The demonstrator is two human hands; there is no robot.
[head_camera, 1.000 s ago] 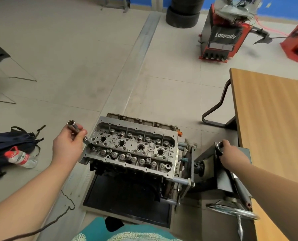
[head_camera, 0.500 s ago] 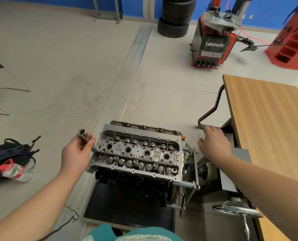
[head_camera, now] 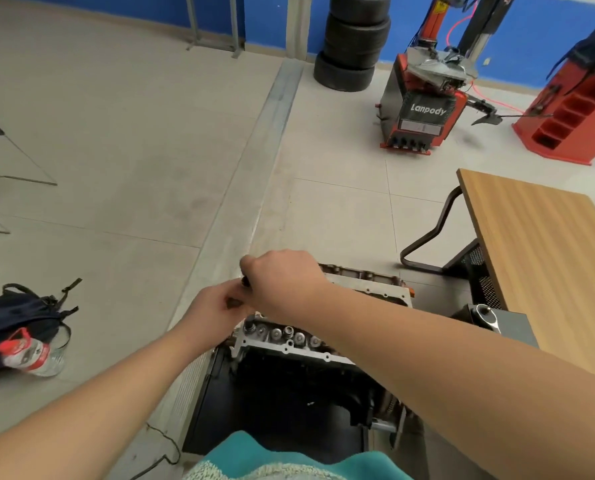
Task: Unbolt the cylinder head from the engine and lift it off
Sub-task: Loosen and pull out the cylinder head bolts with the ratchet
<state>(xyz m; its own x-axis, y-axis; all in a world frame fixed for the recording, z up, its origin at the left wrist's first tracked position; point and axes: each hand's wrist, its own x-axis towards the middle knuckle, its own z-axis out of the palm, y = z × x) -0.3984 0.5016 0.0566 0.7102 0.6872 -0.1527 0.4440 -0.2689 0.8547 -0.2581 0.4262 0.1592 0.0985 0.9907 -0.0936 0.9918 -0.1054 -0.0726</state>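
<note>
- Head view: the right hand (head_camera: 282,282) has left the stand and crossed over to meet the left hand (head_camera: 216,311), both curled round the socket tool (head_camera: 245,281) at the near-left corner of the cylinder head (head_camera: 289,336), which sits bolted on the engine
- Judgement: loosening is about to start, with no bolts removed yet

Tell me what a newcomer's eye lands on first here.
Both hands meet at centre: the right hand and left hand grip a dark tool over the left end of the cylinder head. Behind stand a red tyre changer and stacked tyres.
</note>
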